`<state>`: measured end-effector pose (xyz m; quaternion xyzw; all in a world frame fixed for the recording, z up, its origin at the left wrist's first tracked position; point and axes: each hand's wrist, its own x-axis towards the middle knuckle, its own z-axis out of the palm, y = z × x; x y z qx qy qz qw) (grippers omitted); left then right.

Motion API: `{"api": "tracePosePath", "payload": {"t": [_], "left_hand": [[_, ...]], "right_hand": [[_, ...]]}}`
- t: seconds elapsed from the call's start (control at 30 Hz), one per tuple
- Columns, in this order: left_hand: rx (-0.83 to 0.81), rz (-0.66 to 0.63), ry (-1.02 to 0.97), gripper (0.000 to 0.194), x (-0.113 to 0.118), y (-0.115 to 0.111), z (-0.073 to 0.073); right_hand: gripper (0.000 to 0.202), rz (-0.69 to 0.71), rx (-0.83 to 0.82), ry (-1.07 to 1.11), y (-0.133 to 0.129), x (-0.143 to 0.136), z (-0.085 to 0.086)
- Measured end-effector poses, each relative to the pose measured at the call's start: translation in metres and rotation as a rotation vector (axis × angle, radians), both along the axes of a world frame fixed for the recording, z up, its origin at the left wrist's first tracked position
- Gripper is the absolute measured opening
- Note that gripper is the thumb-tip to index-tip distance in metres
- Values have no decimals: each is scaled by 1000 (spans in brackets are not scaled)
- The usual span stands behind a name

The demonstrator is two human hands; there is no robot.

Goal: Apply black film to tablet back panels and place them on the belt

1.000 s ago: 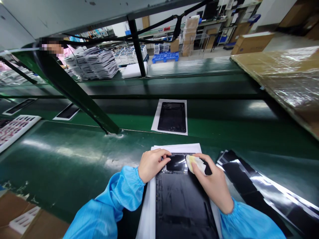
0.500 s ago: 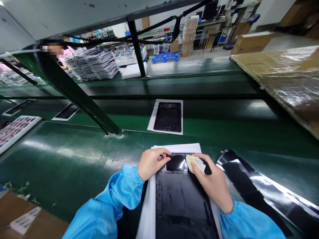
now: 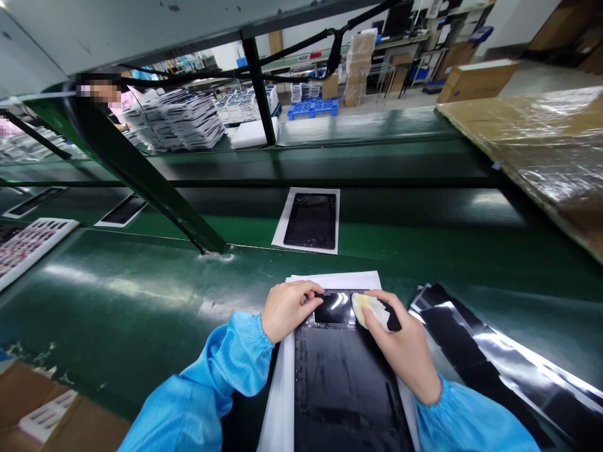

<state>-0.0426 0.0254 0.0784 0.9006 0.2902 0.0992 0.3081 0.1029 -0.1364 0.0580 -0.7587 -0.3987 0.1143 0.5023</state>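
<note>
A glossy black rectangular film-like piece (image 3: pixel 330 309) lies at the far end of a large flat black tablet-shaped panel (image 3: pixel 348 383), between the person's two hands. Its long axis runs left to right, across the panel's own length, which stretches away from the body. The left hand (image 3: pixel 286 311) is nearer its left end: thumb and forefinger curl close together at that edge, though whether they pinch it or merely press is impossible to tell. The right fingers are clasped around a soft white-and-yellow pad (image 3: pixel 369 309), whose left edge meets the piece's right end, so the right hand (image 3: pixel 409 348) reaches it only through the pad. Beneath the panel, white sheeting (image 3: pixel 277 398) rests on the green tabletop (image 3: pixel 136 314); overlapping shiny black sheets (image 3: pixel 464 339) lie just beyond the right hand.
</note>
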Motion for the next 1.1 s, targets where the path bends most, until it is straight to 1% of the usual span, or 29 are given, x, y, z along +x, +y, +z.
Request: {"api": "tracePosePath", "payload": {"t": [0.37,0.47,0.53,0.57,0.67,0.73,0.77,0.8,0.83,0.87,0.9,0.93,1.0,1.1], "left_hand": [[46,-11,-2,16,-1,-1,-2],[88,-32,-1,17,-3,-3,-4],[177,-70,16,17,-4,-5,-5],[246,-102,28,17,-4,-6,-5],[511,-209,85,22,-3,-10,0],[663,-212,131,32,-2,-11,4],[713,-192,145,36,-3,-11,6],[742,-176,143,35,-5,-10,6],[750,-186,120,30,-7,-9,6],[743,-227,80,22,-11,-9,5],[727,-286,27,16,-15,-8,2],[706,-348,-25,14,-20,-7,-1],[674,-423,-84,19,-28,-7,-7],[650,-403,-19,25,-31,-8,-11]], "right_hand": [[23,-4,-2,-7,0,-1,0],[23,-5,-9,-3,0,-1,0],[23,-7,-14,-2,0,-1,1],[24,-8,-15,-2,0,-1,1],[25,-7,-20,-5,0,-1,1],[25,-7,-21,-5,0,-1,2],[25,-8,-15,-5,1,-1,2],[24,-7,-6,-7,1,-1,2],[23,-5,4,-8,1,-1,1],[21,-4,10,-10,1,-1,1],[21,-3,13,-12,1,-1,0],[20,-3,10,-12,1,-1,-1],[21,-7,7,-14,1,-1,-4],[23,-12,12,-20,1,-1,-6]]}}
